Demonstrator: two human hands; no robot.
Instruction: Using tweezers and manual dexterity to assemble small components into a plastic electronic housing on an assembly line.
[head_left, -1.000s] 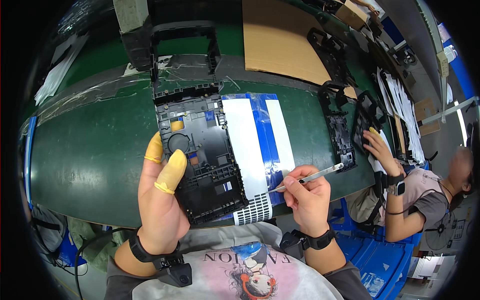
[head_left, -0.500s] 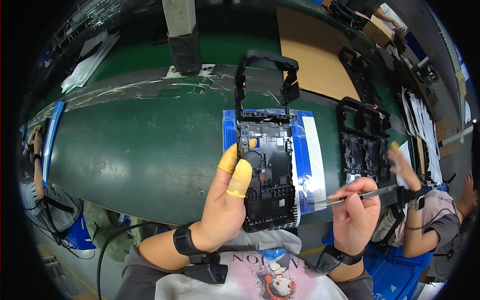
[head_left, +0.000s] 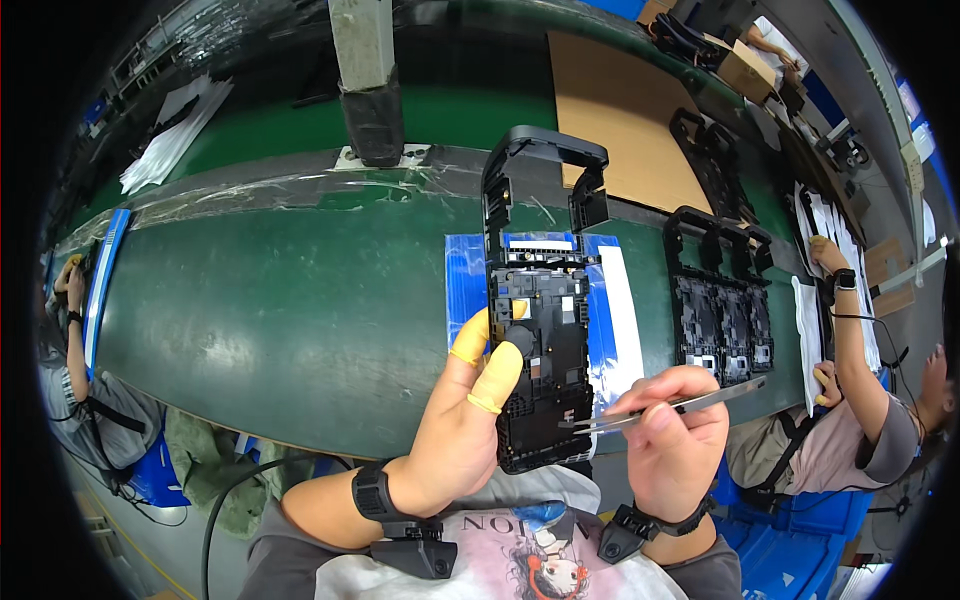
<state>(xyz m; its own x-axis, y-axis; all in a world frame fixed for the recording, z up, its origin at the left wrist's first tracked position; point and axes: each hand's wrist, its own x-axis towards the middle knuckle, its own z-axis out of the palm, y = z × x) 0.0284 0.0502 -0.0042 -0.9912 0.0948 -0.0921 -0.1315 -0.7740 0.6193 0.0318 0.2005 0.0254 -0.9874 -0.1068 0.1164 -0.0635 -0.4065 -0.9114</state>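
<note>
My left hand (head_left: 462, 420) grips a black plastic frame (head_left: 540, 330) by its left edge, lifted over the green belt. Yellow finger cots cover its thumb and forefinger. The frame is long, with a handle-like loop at its far end and small parts inside. My right hand (head_left: 668, 440) pinches metal tweezers (head_left: 668, 408), whose tips touch the frame's lower right side. A blue and white sheet (head_left: 610, 320) lies on the belt under the frame.
The green conveyor belt (head_left: 290, 300) runs left to right. More black frames (head_left: 722, 300) lie on it at the right. Brown cardboard (head_left: 620, 110) sits behind. A co-worker's hands (head_left: 828, 260) work at the right; another person is at the far left. A grey post (head_left: 365, 80) stands at the back.
The view has swung, so the frame and both hands now sit further right and centre. The tweezers' tips have moved in from beside the frame to its lower right side.
</note>
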